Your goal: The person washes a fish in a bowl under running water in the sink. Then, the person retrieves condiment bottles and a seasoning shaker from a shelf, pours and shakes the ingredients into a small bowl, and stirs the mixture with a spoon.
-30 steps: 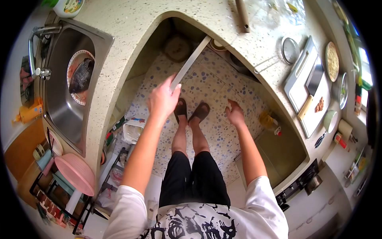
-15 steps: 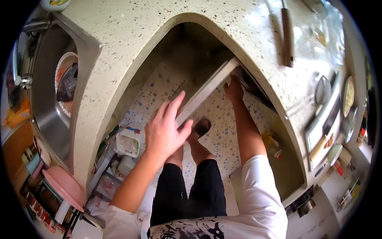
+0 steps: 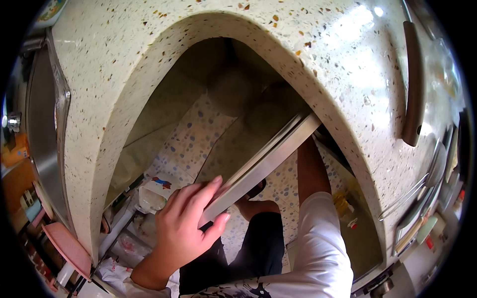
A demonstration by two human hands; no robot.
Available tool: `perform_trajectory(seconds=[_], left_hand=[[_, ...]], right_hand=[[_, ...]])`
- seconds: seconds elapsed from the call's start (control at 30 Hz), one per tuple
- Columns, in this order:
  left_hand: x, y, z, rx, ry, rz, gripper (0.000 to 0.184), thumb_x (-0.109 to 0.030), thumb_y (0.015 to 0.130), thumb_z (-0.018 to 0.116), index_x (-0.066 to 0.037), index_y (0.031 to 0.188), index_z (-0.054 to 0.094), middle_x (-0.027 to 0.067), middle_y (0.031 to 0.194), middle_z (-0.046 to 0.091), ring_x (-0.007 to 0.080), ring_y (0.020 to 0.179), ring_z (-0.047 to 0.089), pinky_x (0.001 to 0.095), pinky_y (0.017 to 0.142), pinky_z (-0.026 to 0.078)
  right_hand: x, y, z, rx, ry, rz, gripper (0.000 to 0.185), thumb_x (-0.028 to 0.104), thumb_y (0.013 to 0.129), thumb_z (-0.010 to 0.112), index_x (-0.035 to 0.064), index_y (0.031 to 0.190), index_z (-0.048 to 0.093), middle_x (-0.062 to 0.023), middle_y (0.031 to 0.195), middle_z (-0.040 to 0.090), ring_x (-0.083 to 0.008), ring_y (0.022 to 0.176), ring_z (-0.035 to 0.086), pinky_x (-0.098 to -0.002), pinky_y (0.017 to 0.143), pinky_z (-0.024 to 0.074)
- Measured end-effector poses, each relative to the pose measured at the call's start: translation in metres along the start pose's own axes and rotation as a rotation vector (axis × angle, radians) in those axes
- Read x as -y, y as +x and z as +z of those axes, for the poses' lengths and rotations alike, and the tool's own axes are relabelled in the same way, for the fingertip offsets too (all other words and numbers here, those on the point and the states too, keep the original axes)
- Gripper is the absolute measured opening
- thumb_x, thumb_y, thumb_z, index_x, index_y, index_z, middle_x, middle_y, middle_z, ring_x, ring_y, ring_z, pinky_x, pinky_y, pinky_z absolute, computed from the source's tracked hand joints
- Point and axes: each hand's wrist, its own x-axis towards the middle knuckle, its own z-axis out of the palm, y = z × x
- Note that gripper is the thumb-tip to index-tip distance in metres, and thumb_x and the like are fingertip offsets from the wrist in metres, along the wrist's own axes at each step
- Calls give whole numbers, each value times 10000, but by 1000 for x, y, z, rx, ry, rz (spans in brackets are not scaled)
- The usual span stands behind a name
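My left hand (image 3: 184, 221) grips the free edge of a cabinet door (image 3: 263, 166), fingers over the far face and thumb on the near side. The door stands swung out from under the counter, its narrow edge turned up toward me. My right forearm (image 3: 314, 166) reaches down behind the door toward the dark cabinet space below the counter's right side. The right hand itself is hidden by the door and the counter edge.
A curved speckled countertop (image 3: 278, 30) arches around me. On its right lie a knife with a brown handle (image 3: 412, 89) and a strainer (image 3: 437, 166). A steel sink (image 3: 42, 129) is at the left. Below stand a pink basin (image 3: 64, 248) and plastic containers (image 3: 151, 196).
My view has moved lower and closer to the counter. The right hand, visible before beside the cabinet opening, has gone out of sight behind the door. My left hand keeps to the door's edge.
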Motion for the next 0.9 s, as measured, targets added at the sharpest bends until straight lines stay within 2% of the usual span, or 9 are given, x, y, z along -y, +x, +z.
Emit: perform_trajectory(seconds=[0.1, 0.2, 0.4, 0.5, 0.6, 0.7, 0.77, 0.83, 0.9], left_hand=[[-2, 0, 1, -2, 12, -3, 594, -211, 757, 838, 6, 1277, 652, 192, 1119, 690, 357, 950, 692, 407, 820, 569], [-4, -2, 3, -13, 20, -10, 579, -182, 770, 810, -49, 1311, 653, 114, 1091, 685, 303, 928, 678, 387, 795, 566], [-13, -5, 8, 8, 50, -29, 603, -188, 761, 817, -44, 1320, 643, 101, 1088, 670, 292, 936, 661, 382, 793, 556], [-10, -7, 8, 27, 46, -12, 627, -210, 762, 842, 8, 1308, 622, 185, 1132, 667, 363, 942, 671, 413, 812, 556], [-13, -7, 7, 36, 26, -42, 637, -188, 764, 837, 2, 1327, 608, 186, 1142, 663, 363, 961, 670, 412, 828, 554], [-13, -6, 10, -27, 37, -47, 661, -192, 754, 820, -70, 1369, 610, 111, 1043, 651, 294, 918, 654, 390, 790, 554], [-14, -8, 12, -49, 14, -56, 677, -206, 760, 813, -88, 1390, 596, 114, 1066, 656, 319, 946, 657, 404, 803, 556], [-20, -12, 17, -93, 6, -46, 670, -217, 767, 806, -92, 1391, 596, 116, 1079, 660, 331, 964, 661, 409, 811, 557], [-33, -20, 24, -62, 6, -129, 681, -221, 788, 791, -79, 1413, 563, 138, 1160, 651, 352, 1017, 659, 412, 835, 554]], right_hand=[[-1, 5, 4, -27, -2, -11, 512, 188, 941, 626, 40, 1422, 526, -195, 1466, 501, -380, 1215, 584, -464, 967, 527], [-3, 10, 7, -60, -10, -28, 489, 167, 942, 622, 39, 1407, 539, -196, 1446, 517, -385, 1190, 595, -461, 950, 533], [-7, 15, 11, -141, -9, -70, 445, 124, 945, 614, 36, 1378, 563, -199, 1406, 549, -397, 1140, 616, -457, 915, 544], [-9, 14, 12, -212, 2, -114, 424, 102, 946, 610, 35, 1363, 576, -200, 1386, 565, -402, 1115, 626, -454, 898, 550], [-15, -1, 12, -332, 28, -190, 405, 81, 947, 606, 33, 1348, 588, -201, 1366, 581, -408, 1090, 637, -452, 881, 556], [-21, -39, 5, -443, 75, -277, 387, 60, 948, 602, 32, 1334, 600, -203, 1346, 597, -414, 1064, 648, -450, 864, 562], [-22, -82, -9, -470, 107, -311, 375, 45, 949, 600, 31, 1324, 608, -203, 1332, 608, -418, 1048, 655, -448, 853, 565], [-16, -145, -40, -396, 169, -291, 359, 28, 925, 625, 48, 1283, 622, -197, 1280, 622, -410, 998, 663, -451, 799, 577], [-21, -202, -51, -380, 163, -241, 311, 6, 897, 650, 63, 1203, 641, -184, 1208, 628, -404, 966, 666, -469, 771, 573]])
